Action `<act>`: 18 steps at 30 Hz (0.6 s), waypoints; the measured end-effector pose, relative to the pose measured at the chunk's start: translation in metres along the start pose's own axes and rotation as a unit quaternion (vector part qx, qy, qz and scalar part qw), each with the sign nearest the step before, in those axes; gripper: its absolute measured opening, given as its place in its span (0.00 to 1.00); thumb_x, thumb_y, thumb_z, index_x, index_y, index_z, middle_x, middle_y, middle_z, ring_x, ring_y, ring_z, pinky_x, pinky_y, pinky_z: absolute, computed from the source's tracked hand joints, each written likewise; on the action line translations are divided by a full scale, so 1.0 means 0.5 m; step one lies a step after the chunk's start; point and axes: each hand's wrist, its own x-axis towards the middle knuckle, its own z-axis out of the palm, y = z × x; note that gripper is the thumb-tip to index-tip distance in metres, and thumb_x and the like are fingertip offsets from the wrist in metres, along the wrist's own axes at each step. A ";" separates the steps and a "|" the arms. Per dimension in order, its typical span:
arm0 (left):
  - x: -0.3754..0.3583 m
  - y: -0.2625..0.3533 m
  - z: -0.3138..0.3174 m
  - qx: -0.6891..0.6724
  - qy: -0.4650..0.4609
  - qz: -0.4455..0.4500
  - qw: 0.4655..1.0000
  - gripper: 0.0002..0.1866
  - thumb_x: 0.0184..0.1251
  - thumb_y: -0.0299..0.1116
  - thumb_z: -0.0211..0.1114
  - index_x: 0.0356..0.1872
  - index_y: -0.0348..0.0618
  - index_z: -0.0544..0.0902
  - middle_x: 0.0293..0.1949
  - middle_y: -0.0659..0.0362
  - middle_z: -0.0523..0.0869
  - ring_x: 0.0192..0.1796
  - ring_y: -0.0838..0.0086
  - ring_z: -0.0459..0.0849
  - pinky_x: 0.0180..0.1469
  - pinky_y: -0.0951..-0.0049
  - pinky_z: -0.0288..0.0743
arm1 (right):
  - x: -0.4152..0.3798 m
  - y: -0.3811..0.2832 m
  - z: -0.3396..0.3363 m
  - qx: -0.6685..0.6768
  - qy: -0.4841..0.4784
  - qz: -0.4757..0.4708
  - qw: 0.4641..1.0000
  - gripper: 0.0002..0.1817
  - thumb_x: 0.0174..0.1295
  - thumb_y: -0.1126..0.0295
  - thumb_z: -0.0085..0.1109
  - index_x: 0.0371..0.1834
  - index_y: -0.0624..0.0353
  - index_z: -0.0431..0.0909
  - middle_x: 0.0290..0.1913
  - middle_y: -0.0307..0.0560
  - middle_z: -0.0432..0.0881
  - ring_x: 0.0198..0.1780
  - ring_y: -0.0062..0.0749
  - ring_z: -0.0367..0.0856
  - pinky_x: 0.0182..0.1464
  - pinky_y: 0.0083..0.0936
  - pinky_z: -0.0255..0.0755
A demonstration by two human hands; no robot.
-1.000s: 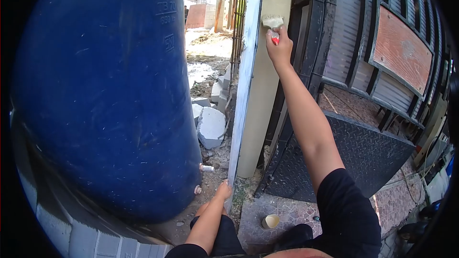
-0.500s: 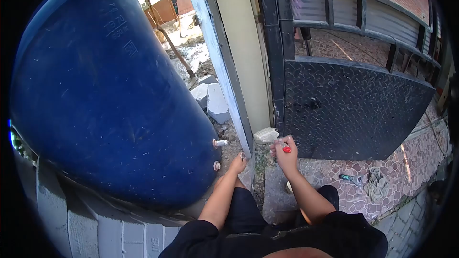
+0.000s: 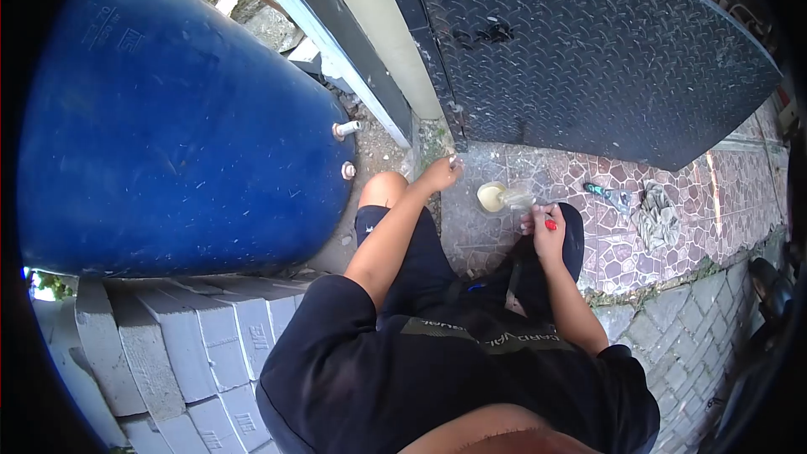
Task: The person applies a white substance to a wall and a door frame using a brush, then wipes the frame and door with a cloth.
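Note:
My right hand [image 3: 547, 231] is closed around a paintbrush [image 3: 515, 199] with a red handle end, its wide pale head tilted down to the left. The brush head overlaps the rim of a small round container of cream paint [image 3: 490, 197] on the floor between my knees. My left hand [image 3: 441, 174] is curled closed near the foot of the cream wall post [image 3: 424, 105]. Something small and whitish shows at its fingertips, and I cannot tell what it is.
A big blue tank [image 3: 185, 134] with pipe stubs [image 3: 346, 129] stands at left, above stacked grey blocks [image 3: 223, 332]. The black tread-plate gate [image 3: 588, 50] rises ahead. On the patterned tiles lie a crumpled rag [image 3: 657, 217] and a green-handled tool [image 3: 598, 191].
My right hand has brought the brush back from the post's base to the paint container. My left hand has come away from the metal frame edge toward the right. The view has tilted down.

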 end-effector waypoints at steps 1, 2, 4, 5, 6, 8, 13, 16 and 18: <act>0.007 0.016 0.028 -0.010 -0.003 -0.006 1.000 0.19 0.62 0.42 0.58 0.46 0.38 0.79 0.44 0.41 0.82 0.46 0.48 0.80 0.48 0.58 0.72 | 0.003 -0.010 -0.018 0.000 0.012 -0.017 1.000 0.10 0.66 0.65 0.55 0.34 0.60 0.68 0.26 0.49 0.81 0.23 0.23 0.78 0.25 0.18 0.73; 0.014 0.033 0.054 -0.069 -0.020 -0.023 0.997 0.19 0.62 0.42 0.58 0.47 0.37 0.78 0.45 0.41 0.82 0.47 0.49 0.80 0.49 0.58 0.73 | 0.009 -0.014 -0.037 0.001 0.022 -0.032 0.999 0.11 0.66 0.65 0.54 0.35 0.60 0.68 0.27 0.50 0.82 0.24 0.24 0.79 0.25 0.19 0.73; 0.029 0.031 0.121 -0.134 -0.031 -0.042 0.990 0.20 0.61 0.42 0.59 0.48 0.36 0.77 0.45 0.41 0.82 0.48 0.50 0.80 0.50 0.59 0.73 | 0.015 -0.018 -0.071 0.023 0.049 -0.044 0.998 0.10 0.67 0.64 0.54 0.36 0.59 0.68 0.28 0.51 0.82 0.24 0.25 0.79 0.25 0.19 0.74; 0.039 0.017 0.158 -0.075 0.031 -0.038 0.996 0.22 0.61 0.42 0.59 0.50 0.34 0.75 0.46 0.40 0.81 0.49 0.50 0.80 0.51 0.59 0.73 | 0.015 -0.023 -0.082 0.030 0.061 -0.047 0.997 0.11 0.67 0.64 0.54 0.36 0.58 0.67 0.29 0.52 0.82 0.24 0.26 0.80 0.25 0.18 0.74; 0.048 0.006 0.180 -0.015 0.093 -0.032 0.995 0.24 0.60 0.41 0.59 0.51 0.32 0.74 0.47 0.39 0.81 0.50 0.51 0.79 0.53 0.59 0.73 | 0.017 -0.020 -0.095 0.025 0.068 -0.059 0.996 0.11 0.67 0.63 0.53 0.36 0.58 0.67 0.30 0.53 0.83 0.25 0.26 0.80 0.25 0.18 0.74; 0.028 0.028 0.186 -0.023 0.088 -0.080 0.993 0.27 0.60 0.41 0.58 0.53 0.27 0.70 0.48 0.37 0.79 0.53 0.51 0.78 0.55 0.58 0.72 | 0.008 -0.032 -0.104 0.037 0.088 -0.061 0.994 0.11 0.68 0.62 0.52 0.36 0.58 0.66 0.30 0.53 0.83 0.25 0.27 0.80 0.25 0.19 0.74; 0.011 -0.011 0.238 0.041 -0.006 -0.155 0.987 0.25 0.62 0.42 0.54 0.46 0.23 0.75 0.46 0.36 0.80 0.51 0.50 0.80 0.53 0.57 0.73 | -0.016 -0.022 -0.090 0.048 0.078 -0.065 0.994 0.10 0.68 0.63 0.51 0.37 0.57 0.66 0.31 0.54 0.83 0.26 0.28 0.80 0.25 0.19 0.74; -0.001 -0.008 0.243 -0.024 -0.054 -0.200 0.978 0.24 0.64 0.44 0.54 0.38 0.25 0.80 0.35 0.38 0.84 0.41 0.54 0.84 0.48 0.60 0.76 | -0.026 -0.009 -0.070 0.042 0.059 -0.044 0.996 0.11 0.68 0.62 0.51 0.37 0.57 0.65 0.32 0.55 0.82 0.26 0.28 0.80 0.25 0.19 0.74; 0.007 -0.028 0.269 -0.022 -0.020 -0.188 0.982 0.24 0.64 0.44 0.53 0.36 0.25 0.80 0.31 0.40 0.84 0.37 0.55 0.85 0.46 0.60 0.76 | -0.031 -0.003 -0.053 0.036 0.044 -0.036 0.998 0.11 0.68 0.62 0.51 0.36 0.57 0.65 0.32 0.54 0.82 0.26 0.27 0.80 0.25 0.19 0.74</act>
